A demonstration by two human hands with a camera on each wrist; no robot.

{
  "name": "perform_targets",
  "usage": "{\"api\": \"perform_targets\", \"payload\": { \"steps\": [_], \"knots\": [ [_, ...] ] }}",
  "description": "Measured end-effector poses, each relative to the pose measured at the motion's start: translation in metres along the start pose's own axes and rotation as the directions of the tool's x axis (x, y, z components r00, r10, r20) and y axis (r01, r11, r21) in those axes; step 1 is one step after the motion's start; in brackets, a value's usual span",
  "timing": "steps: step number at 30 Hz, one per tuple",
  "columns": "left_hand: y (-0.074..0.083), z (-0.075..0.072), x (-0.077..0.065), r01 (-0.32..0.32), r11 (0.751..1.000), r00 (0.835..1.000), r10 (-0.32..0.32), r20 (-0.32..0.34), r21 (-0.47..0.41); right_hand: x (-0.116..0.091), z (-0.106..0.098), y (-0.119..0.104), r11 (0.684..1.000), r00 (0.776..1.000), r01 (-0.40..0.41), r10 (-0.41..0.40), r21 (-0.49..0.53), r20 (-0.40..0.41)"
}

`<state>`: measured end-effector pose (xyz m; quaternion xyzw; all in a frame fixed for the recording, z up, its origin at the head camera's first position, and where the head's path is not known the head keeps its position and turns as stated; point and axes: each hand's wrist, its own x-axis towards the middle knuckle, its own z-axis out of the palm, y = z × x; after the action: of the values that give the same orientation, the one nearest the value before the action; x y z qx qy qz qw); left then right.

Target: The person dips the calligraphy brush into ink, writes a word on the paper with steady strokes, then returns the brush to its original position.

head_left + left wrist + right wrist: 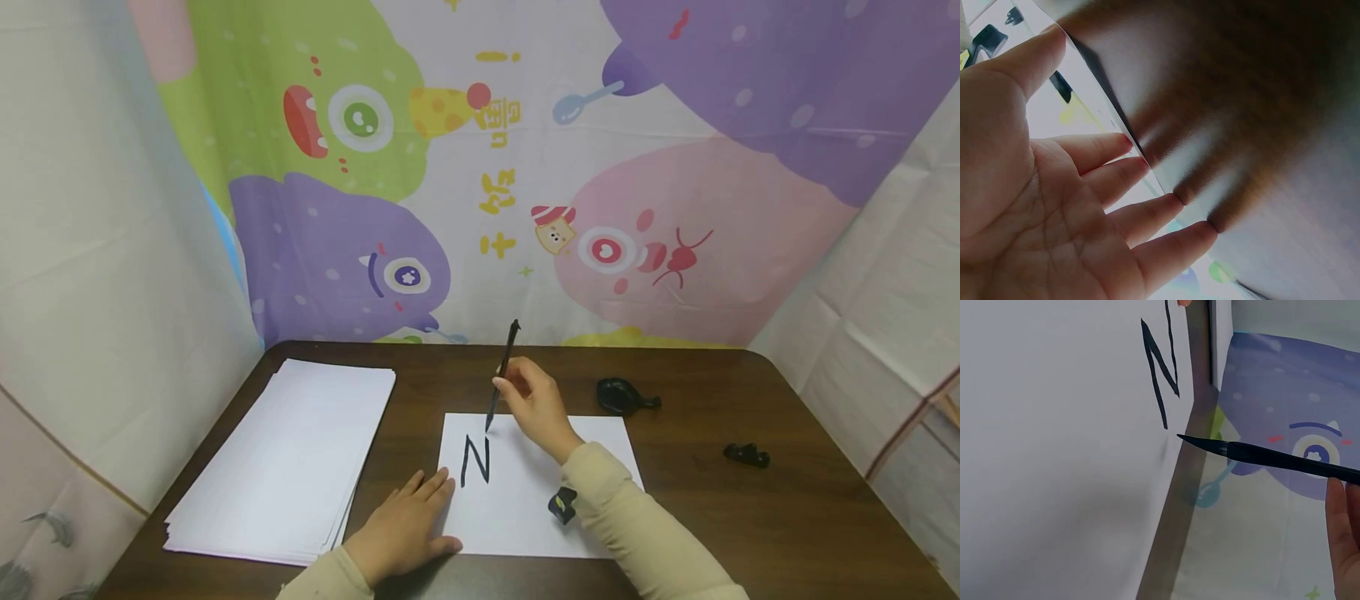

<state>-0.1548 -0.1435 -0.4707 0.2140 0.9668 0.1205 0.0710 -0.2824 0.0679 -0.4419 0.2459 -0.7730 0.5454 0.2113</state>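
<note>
Right grip: my fingers (542, 408) are clamped in a pinch on the shaft of a black brush, over the far part of the sheet.
Brush: it stands up steeply out of my right grip (528, 402), shaft (506, 354) above my fingers and tip below, to their left. The tip lies just beyond the far end of the N's right stroke, apart from the ink; it looks lifted, though I cannot be sure it clears the paper.
Left grip: my left hand (408, 525) lies with fingers straight and slightly apart, clamped on nothing, at the left edge of the sheet.
Sheet: the white paper (525, 521) is under my right grip and runs to my left fingertips.
Letter N: the black N (476, 461) sits left of my right grip and nearer me, just beyond my left fingertips.
Done so far: all three strokes of the N are down and joined, so I judge that letter complete.
Left over: the paper right of the N, beneath my right grip, shows no ink; whether more letters belong there I cannot tell.
Paper stack: spare white sheets (292, 450) lie left of my left grip on the tabletop (690, 533).
Black bottle: a dark, narrow-necked thing (621, 396) lies right of my right grip, off the sheet.
</note>
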Motion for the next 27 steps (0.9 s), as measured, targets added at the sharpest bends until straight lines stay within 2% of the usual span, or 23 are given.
{"api": "perform_targets", "payload": {
  "steps": [14, 27],
  "knots": [
    [0.001, -0.001, 0.0, 0.001, 1.0, 1.0, -0.001, -0.003, -0.026, -0.007, -0.015, -0.005, 0.998, 0.999, 0.046, -0.046, -0.038, 0.003],
    [0.002, -0.001, 0.0, 0.007, 1.0, 1.0, -0.007, -0.005, -0.024, -0.017, -0.014, -0.002, 0.994, 0.996, 0.088, -0.086, -0.061, 0.033]
  ]
}}
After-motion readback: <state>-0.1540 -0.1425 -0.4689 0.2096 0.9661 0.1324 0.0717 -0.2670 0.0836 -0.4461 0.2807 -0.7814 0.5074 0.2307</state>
